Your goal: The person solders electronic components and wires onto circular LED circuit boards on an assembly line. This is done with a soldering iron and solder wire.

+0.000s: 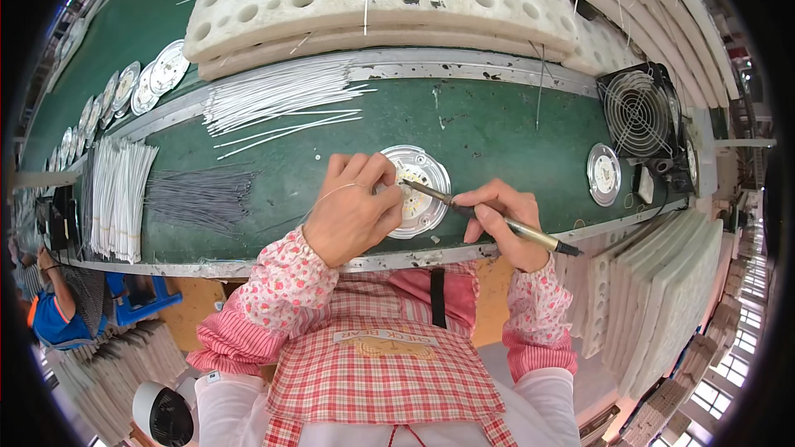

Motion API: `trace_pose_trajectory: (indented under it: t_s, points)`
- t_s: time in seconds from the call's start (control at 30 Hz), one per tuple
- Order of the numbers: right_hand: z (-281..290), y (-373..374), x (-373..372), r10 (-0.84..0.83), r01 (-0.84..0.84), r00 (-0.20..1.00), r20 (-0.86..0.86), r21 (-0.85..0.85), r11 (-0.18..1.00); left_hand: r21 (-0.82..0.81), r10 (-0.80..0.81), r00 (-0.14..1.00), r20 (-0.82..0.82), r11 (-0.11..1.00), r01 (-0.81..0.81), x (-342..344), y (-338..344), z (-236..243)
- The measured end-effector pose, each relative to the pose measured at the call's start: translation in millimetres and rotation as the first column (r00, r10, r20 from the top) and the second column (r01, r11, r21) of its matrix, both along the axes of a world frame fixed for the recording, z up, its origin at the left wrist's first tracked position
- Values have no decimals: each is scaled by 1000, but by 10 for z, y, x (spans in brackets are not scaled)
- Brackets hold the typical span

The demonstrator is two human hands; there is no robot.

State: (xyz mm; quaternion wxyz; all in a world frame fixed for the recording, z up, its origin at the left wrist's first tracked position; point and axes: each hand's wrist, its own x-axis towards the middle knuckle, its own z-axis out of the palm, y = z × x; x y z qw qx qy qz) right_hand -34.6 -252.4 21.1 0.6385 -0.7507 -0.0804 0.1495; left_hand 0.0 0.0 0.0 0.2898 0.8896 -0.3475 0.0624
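Observation:
A round silver disc (424, 213) with a board of small chips lies on the green bench in front of me. My left hand (356, 207) rests over its left side, fingers curled together; what they pinch is hidden. My right hand (505, 228) grips a pen-shaped soldering iron (534, 236), whose thin tip reaches onto the board beside my left fingertips. Bundles of white wires (281, 95) lie behind and, standing out at the left, more white wires (116, 199) sit beside dark grey wires (199, 199).
Perforated foam slabs (381, 0) line the bench's back. At the right are a black fan (638, 108) and another disc (604, 174); foam panels (654, 298) stand below. A row of discs (170, 66) runs up the left. A co-worker (58, 306) in blue sits at the left.

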Motion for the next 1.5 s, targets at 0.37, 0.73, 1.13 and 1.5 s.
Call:
trace_pose_trajectory:
  t_s: [0.37,0.73,1.13,1.5]
  points:
    - [-81,175,-303,-177,178,984,-29,39,983,41,-38,999,37,999,36,36,10,-26]
    - [-66,253,-372,-242,243,969,54,-8,970,50,-11,996,87,999,7,-112,198,-34]
    - [-288,747,-143,-24,309,843,537,-449,838,57,-39,997,71,998,35,-64,205,69]
    - [-296,355,-872,71,319,806,588,-533,784,-74,192,970,-148,976,-205,877,575,-160]
